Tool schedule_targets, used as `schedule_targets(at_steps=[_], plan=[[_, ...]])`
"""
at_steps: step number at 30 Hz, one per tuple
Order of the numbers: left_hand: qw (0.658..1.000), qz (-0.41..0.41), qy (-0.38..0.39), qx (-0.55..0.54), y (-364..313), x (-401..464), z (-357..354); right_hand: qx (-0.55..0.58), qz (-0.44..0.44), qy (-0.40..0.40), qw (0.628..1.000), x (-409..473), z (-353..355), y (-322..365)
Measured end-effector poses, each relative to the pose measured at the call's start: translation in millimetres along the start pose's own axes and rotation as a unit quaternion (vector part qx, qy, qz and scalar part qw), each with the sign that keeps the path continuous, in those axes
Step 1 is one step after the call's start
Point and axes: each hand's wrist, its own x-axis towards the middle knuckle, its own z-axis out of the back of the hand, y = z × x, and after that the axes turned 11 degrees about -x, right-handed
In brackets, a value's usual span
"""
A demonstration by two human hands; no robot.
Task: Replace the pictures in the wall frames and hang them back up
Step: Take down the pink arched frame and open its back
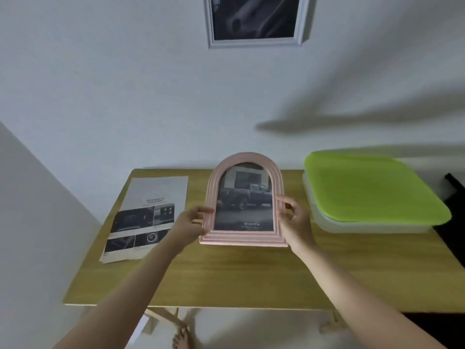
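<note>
A pink arched picture frame [245,163] with a dark pickup-truck picture behind its glass is held upright above the wooden table [251,273]. My left hand [188,224] grips its lower left edge. On the right edge my right hand [294,217] holds it with thumb in front. A white rectangular frame [254,42] with a dark picture hangs on the wall above. A printed car brochure sheet [148,217] lies flat on the table's left part.
A clear plastic box with a green lid [370,190] stands on the table's right side. The white wall rises just behind the table. A black object [453,195] sits at the far right. A bare foot [180,338] shows under the table's front edge.
</note>
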Motion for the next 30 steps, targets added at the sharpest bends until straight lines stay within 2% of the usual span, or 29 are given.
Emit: schedule_targets(at_steps=[3,9,13,17,19,22,26,30], plan=[[0.999,0.033,0.007,-0.005,23,-8,-18,0.000,-0.023,-0.002,1.000,-12,6,-20],[0.998,0.031,-0.008,0.049,33,-16,-44,0.012,-0.024,-0.018,0.999,-22,8,-32],[0.993,-0.031,-0.030,0.111,8,-14,-60,-0.009,0.033,-0.018,0.999,-25,5,-28],[0.992,-0.120,0.034,0.017,-41,-19,-80,-0.058,0.112,-0.036,0.991,-29,-2,-17],[0.987,-0.153,0.050,0.013,-64,-22,-87,-0.055,0.142,-0.051,0.987,-33,-6,-5],[0.986,-0.159,0.053,0.012,-85,-23,-94,-0.048,0.183,-0.059,0.980,-40,-10,9],[0.983,-0.171,0.016,0.062,-98,-23,-93,-0.009,0.175,-0.047,0.983,-44,-14,25],[0.981,-0.174,-0.058,0.055,-105,-19,-81,0.053,0.175,0.012,0.983,-45,-20,33]])
